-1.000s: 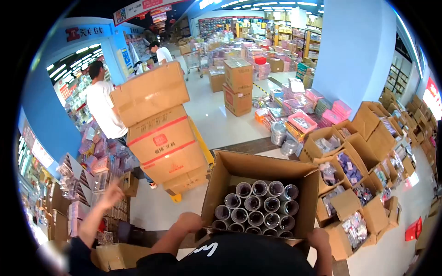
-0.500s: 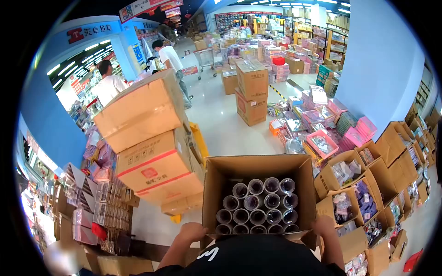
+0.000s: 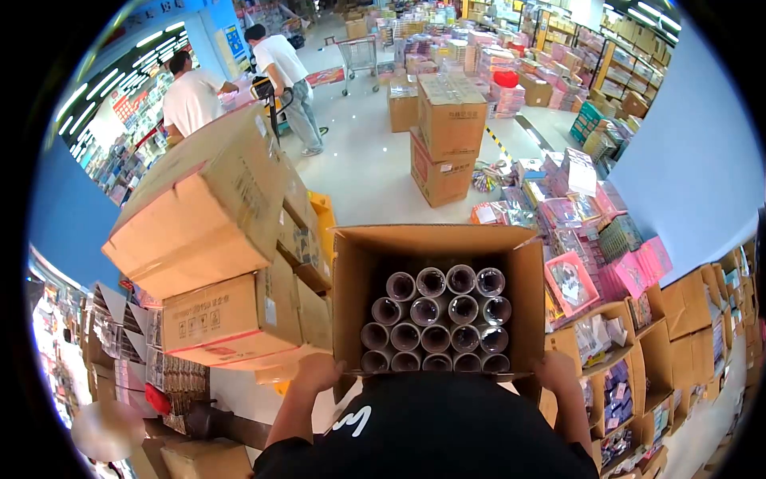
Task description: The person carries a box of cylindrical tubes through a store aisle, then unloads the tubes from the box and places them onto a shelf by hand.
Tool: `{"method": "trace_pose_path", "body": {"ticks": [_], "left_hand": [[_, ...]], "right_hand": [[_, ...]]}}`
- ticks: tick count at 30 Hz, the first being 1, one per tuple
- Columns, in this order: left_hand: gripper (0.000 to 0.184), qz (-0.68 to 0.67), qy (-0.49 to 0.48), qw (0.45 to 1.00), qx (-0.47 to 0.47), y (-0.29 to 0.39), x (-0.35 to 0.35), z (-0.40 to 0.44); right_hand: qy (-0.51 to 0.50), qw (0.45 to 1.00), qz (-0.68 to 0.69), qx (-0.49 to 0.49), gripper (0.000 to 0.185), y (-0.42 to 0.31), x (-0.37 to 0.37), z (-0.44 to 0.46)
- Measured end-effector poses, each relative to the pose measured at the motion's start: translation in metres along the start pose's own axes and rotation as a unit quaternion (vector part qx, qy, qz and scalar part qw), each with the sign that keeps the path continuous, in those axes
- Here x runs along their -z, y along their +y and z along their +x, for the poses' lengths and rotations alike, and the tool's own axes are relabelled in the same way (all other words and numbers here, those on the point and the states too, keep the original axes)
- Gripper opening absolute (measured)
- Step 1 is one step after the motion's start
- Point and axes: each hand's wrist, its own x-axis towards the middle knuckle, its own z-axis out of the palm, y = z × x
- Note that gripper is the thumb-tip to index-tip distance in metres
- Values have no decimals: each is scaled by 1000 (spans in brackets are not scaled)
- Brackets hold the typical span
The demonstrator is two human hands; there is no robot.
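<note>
Cardboard box (image 3: 437, 238), open at the top and filled with rows of clear round containers (image 3: 429, 311), directly in front of the wearer's black shirt (image 3: 447, 427). The left hand (image 3: 317, 373) is closed on the box's near left corner, the right hand (image 3: 556, 371) on its near right corner; the fingers are partly hidden. Beyond the box, a pale, glossy floor (image 3: 359, 176) extends into a shop hall; a blue pillar (image 3: 678, 160) rises beyond it to the right. Left of the box, stacked cartons (image 3: 215, 215) on a yellow trolley (image 3: 321, 219) block that side, with two people in white shirts (image 3: 194, 102) beyond. Ahead of the box stand a two-carton pile (image 3: 447, 144) and, farther off, a shopping cart (image 3: 359, 60). Right of the box, pink goods (image 3: 654, 257) and open boxes (image 3: 690, 319) crowd the floor.
</note>
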Motion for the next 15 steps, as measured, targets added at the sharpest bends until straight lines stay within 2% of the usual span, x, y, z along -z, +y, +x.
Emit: {"method": "trace_pose_path", "body": {"ticks": [2,4,7,10,15], "left_hand": [[52,-11,16,1000,24,17,24,36],[50,-11,-12,999,47,31,54,71],[51,-38,2,995,91,42,85,114],[54,-62,22,988,138,51,126,130],[52,-66,40,976,206,59,196,170]], "right_hand": [[11,1000,17,13,49,-5,12,58],[27,999,31,29,49,-9,34,124],[1,992,-4,124,49,-29,74,232],[-33,988,-40,149,47,-56,133,309],[-2,978,-32,205,50,-102,183,412]]}}
